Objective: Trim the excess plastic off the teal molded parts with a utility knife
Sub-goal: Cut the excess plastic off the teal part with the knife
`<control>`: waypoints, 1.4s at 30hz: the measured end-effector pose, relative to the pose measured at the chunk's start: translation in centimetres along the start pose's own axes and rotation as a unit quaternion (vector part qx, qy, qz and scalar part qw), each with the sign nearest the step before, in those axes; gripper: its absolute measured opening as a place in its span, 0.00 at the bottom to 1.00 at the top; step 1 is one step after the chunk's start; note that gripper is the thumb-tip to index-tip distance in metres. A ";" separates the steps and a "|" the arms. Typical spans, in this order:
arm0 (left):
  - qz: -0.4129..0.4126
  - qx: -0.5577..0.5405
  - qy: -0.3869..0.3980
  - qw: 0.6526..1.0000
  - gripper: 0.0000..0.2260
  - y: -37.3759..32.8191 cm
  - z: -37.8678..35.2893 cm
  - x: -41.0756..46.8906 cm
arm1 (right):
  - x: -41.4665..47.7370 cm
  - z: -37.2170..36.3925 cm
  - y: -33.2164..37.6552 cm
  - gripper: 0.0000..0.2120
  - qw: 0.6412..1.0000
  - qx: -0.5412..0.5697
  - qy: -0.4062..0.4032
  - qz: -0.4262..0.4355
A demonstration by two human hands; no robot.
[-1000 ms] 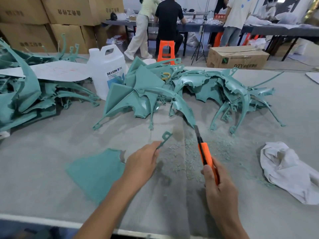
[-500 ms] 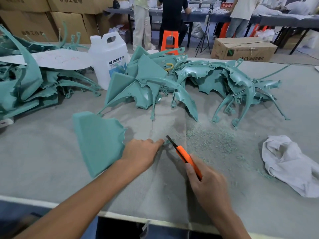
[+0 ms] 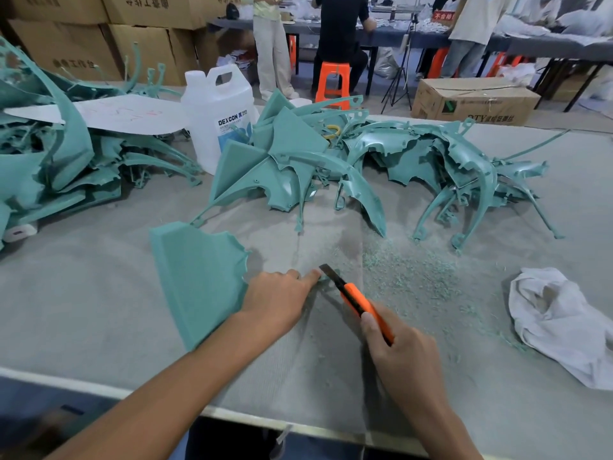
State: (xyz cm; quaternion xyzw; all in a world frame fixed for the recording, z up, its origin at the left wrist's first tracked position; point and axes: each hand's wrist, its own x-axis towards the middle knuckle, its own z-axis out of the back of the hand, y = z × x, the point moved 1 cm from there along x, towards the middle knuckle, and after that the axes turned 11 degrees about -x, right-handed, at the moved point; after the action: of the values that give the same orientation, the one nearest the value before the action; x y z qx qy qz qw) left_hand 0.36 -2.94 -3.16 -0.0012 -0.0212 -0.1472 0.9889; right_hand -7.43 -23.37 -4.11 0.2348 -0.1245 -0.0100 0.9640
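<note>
A teal molded part (image 3: pixel 202 280) lies on the grey felt table (image 3: pixel 99 293) in front of me, its jagged edge facing right. My left hand (image 3: pixel 278 302) grips its right end, the forefinger stretched out over a thin teal tab beside the blade. My right hand (image 3: pixel 403 356) holds an orange utility knife (image 3: pixel 356 300), its dark blade tip at that tab. Teal shavings (image 3: pixel 408 277) are scattered just right of the blade.
A heap of teal parts (image 3: pixel 348 161) fills the table's middle, another pile (image 3: pixel 59 161) the left. A white jug (image 3: pixel 220 114) stands behind, a white rag (image 3: pixel 564 323) lies at right. Cardboard boxes and people at tables are beyond. The near table edge (image 3: pixel 232 415) is close.
My left hand swung the teal part flat to the left and brought its tab down to the table. The knife tilted left and its blade came to the tab.
</note>
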 end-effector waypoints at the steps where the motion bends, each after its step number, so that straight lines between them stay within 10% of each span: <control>1: 0.000 0.000 -0.003 1.000 0.28 0.0 0.0 0.0 | 0.1 0.0 -0.3 0.15 1.000 0.006 0.000 -0.013; 29: -0.067 -0.067 -0.163 0.982 0.22 1.2 -0.8 -1.7 | 0.9 0.6 -1.7 0.12 0.956 0.277 0.067 -0.069; 42: -0.085 -0.067 -0.176 0.978 0.25 1.1 -1.1 -2.0 | 1.2 0.7 -2.0 0.13 0.974 0.210 0.058 -0.056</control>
State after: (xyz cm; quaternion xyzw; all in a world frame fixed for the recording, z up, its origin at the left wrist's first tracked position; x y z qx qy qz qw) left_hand -1.21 -1.29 -4.35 -0.0915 -0.1849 -0.2293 0.9512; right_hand -6.37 -25.52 -4.13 0.4387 -0.0542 -0.0244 0.8967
